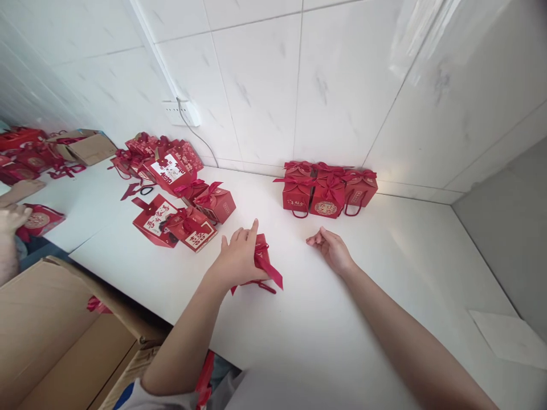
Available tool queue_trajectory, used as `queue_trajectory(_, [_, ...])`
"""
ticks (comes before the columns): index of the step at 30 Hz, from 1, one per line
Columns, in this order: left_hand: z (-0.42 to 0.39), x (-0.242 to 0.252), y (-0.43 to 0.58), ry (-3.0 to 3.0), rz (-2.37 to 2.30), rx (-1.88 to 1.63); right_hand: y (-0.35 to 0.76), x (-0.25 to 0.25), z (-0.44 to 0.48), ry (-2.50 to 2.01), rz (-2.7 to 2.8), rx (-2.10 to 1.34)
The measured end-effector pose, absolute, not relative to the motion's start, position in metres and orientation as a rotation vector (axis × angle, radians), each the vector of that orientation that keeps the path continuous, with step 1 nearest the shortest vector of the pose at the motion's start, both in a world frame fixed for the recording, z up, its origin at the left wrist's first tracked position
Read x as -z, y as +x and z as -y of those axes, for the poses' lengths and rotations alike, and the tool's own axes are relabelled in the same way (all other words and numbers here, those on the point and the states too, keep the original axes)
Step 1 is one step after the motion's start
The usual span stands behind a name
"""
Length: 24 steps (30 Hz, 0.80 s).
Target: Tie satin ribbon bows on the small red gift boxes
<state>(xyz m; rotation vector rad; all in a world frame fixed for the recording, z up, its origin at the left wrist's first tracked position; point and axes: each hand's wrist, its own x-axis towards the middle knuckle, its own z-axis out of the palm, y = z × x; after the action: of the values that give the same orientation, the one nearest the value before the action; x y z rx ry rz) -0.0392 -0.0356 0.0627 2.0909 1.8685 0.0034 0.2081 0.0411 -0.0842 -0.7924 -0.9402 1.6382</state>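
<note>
My left hand [239, 256] is wrapped over a small red gift box [261, 253] on the white table, its index finger pointing away from me. The hand covers most of this box. A red ribbon tail [270, 269] and a cord handle [267, 287] stick out on its right and near sides. To the right, my right hand [332, 249] hovers by the tabletop with loosely bent fingers and nothing visible in it. Beyond it, several red gift boxes with ribbon bows [328, 199] stand in a close group near the wall.
More red gift boxes [196, 233] crowd the table's left side, with black-handled scissors [146, 190] behind. A large open cardboard box [55, 285] stands at the near left. Another person's hands [15, 213] touch a red box [40, 219] at far left. A tiled wall [265, 80] bounds the back.
</note>
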Motion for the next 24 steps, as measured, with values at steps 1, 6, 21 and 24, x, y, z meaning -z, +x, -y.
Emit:
queue_trajectory(1, [0.037,-0.061,-0.042,2.069,-1.87,-0.021,0.208,0.084,-0.041,-0.793,0.939,-1.643])
queue_trajectory(6, [0.043,-0.063,-0.064,2.01,-1.712,-0.404,0.21,0.086,-0.041,-0.797,0.938,-1.656])
queue_trajectory(21, [0.13,-0.052,-0.128,1.125,-1.666,-1.337,0.217,0.092,-0.037,-0.883,1.08,-1.579])
queue_trajectory(24, [0.184,-0.073,-0.169,0.964,-1.973,-1.402,0.219,0.095,-0.034,-0.926,1.16,-1.542])
